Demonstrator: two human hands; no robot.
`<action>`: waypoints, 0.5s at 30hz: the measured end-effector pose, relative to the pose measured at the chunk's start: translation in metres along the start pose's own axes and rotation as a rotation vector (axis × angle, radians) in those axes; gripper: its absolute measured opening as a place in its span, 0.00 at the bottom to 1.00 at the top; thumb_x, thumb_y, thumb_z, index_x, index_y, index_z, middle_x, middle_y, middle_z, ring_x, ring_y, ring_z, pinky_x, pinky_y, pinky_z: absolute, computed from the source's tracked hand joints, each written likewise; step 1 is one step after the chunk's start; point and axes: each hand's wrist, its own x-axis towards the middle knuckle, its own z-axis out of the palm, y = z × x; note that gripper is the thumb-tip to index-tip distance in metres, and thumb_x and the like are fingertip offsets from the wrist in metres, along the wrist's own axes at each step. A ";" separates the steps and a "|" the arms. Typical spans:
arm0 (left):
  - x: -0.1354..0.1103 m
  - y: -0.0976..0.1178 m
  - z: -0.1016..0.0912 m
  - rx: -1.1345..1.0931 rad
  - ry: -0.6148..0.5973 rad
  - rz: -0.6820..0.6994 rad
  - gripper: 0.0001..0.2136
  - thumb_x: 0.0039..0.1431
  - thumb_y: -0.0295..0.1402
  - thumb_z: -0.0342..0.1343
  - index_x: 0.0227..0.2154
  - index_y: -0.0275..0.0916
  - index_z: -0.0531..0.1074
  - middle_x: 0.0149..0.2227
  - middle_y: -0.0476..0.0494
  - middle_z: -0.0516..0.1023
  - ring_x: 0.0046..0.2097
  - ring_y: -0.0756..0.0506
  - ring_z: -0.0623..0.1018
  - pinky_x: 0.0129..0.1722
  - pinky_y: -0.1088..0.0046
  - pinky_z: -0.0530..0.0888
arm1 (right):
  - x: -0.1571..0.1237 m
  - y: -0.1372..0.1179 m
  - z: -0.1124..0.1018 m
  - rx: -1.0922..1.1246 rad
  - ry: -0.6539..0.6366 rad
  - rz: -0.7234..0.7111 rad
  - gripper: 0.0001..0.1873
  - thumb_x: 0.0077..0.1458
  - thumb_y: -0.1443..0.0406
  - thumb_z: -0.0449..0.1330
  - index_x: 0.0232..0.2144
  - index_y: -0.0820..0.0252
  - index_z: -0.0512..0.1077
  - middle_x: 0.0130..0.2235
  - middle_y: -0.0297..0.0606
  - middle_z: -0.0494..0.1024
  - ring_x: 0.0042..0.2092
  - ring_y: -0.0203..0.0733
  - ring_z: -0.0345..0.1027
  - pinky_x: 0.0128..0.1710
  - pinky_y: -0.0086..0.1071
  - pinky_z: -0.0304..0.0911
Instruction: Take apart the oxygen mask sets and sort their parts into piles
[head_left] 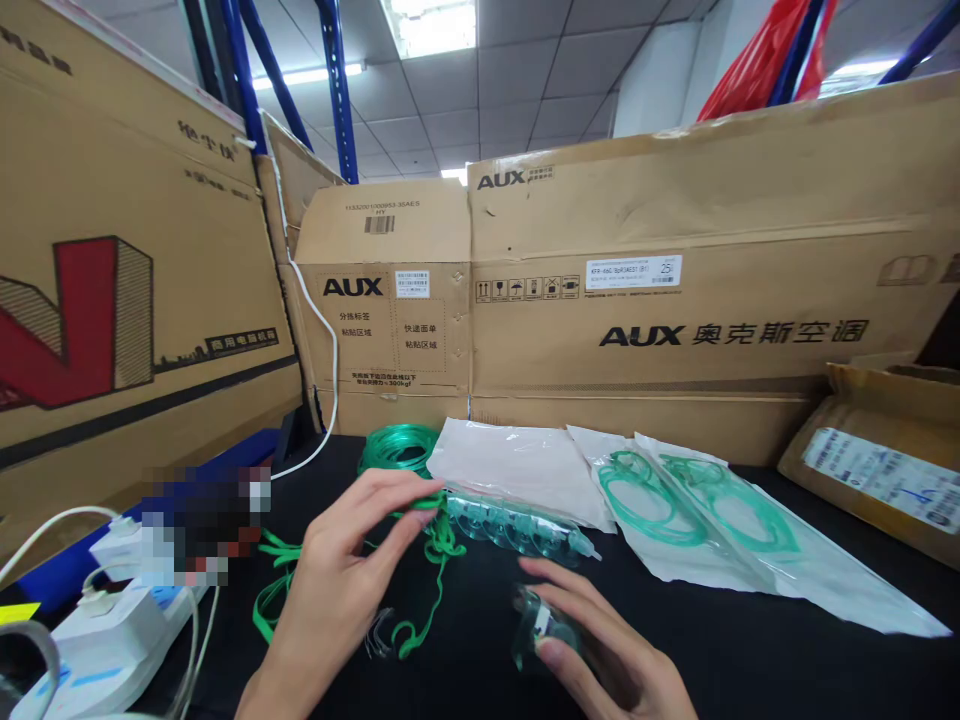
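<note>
My left hand (341,560) pinches a green elastic strap (442,545) between thumb and fingers. More loose green straps (274,590) lie to its left and a few thin metal strips (381,635) below it. Lower right, my right hand (600,640) grips a clear greenish plastic mask (551,630) with a pale strip on it; the fingers hide much of its shape. Just beyond my left fingertips lies a row of nested clear green masks (517,525), apart from my right hand.
A coil of green tubing (397,447) sits behind, beside a white pouch (517,460). Pouches with green tubing (652,505) lie on the right, near an open carton (870,450). A white power strip (112,640) stands left. Cardboard panels (637,230) wall the table.
</note>
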 end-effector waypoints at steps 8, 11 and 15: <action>-0.003 0.007 0.019 -0.191 -0.223 -0.076 0.11 0.69 0.32 0.55 0.47 0.48 0.81 0.46 0.45 0.82 0.50 0.43 0.79 0.52 0.68 0.76 | 0.028 -0.020 0.027 0.320 -0.185 0.102 0.15 0.56 0.53 0.69 0.42 0.54 0.83 0.55 0.45 0.81 0.56 0.53 0.75 0.58 0.40 0.69; -0.005 -0.001 0.028 -0.293 -0.264 -0.210 0.16 0.68 0.40 0.58 0.56 0.48 0.76 0.57 0.43 0.77 0.57 0.41 0.77 0.58 0.64 0.73 | 0.026 -0.025 0.022 0.375 -0.115 0.201 0.19 0.57 0.51 0.67 0.45 0.57 0.82 0.46 0.45 0.84 0.51 0.53 0.78 0.54 0.41 0.72; -0.009 -0.007 0.042 -0.333 -0.435 -0.274 0.25 0.63 0.47 0.62 0.60 0.46 0.73 0.52 0.42 0.81 0.51 0.40 0.80 0.54 0.66 0.74 | 0.022 -0.036 0.014 0.526 -0.047 0.211 0.17 0.56 0.53 0.69 0.44 0.56 0.83 0.45 0.46 0.85 0.52 0.54 0.77 0.55 0.43 0.70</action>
